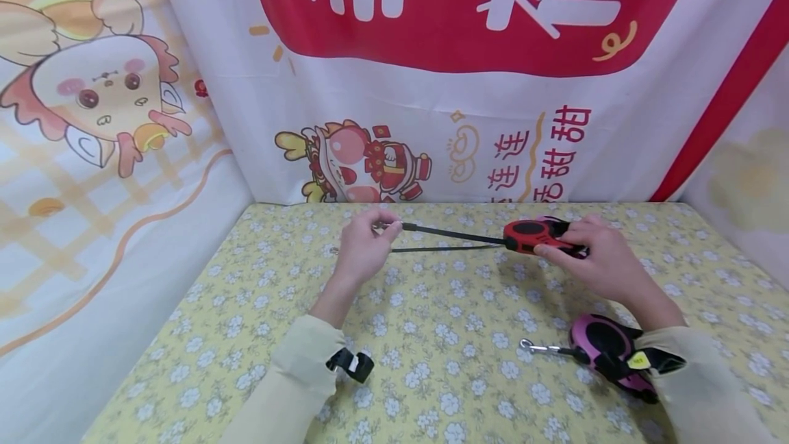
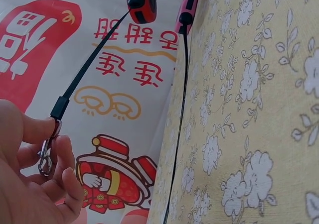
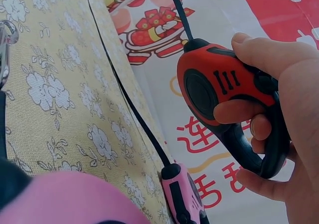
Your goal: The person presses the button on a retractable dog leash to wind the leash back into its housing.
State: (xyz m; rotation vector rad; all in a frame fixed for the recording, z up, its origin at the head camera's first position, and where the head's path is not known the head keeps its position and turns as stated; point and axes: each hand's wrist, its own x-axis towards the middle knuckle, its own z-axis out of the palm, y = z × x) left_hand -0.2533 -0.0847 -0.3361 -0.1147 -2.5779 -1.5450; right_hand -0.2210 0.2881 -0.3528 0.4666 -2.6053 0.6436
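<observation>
My right hand (image 1: 600,259) grips the black handle of a red retractable dog leash (image 1: 518,237), held above the table. Its black strap (image 1: 459,233) runs taut to the left. At the strap's end, my left hand (image 1: 364,245) pinches the silver metal clip (image 2: 46,159) between thumb and fingers. Behind the red leash, a pink retractable leash (image 3: 179,189) rests on the table, mostly hidden in the head view. Its thin black cord (image 1: 431,249) stretches left along the tabletop. Another pink leash (image 1: 581,331) lies nearer, by my right wrist, its metal clip (image 1: 527,344) pointing left.
The table (image 1: 431,362) has a yellow floral cloth. A printed white and red curtain (image 1: 456,94) hangs at its far edge, with a cartoon sheet (image 1: 203,115) on the left and pale fabric (image 1: 746,177) on the right. Black bands (image 1: 350,364) circle both sleeves.
</observation>
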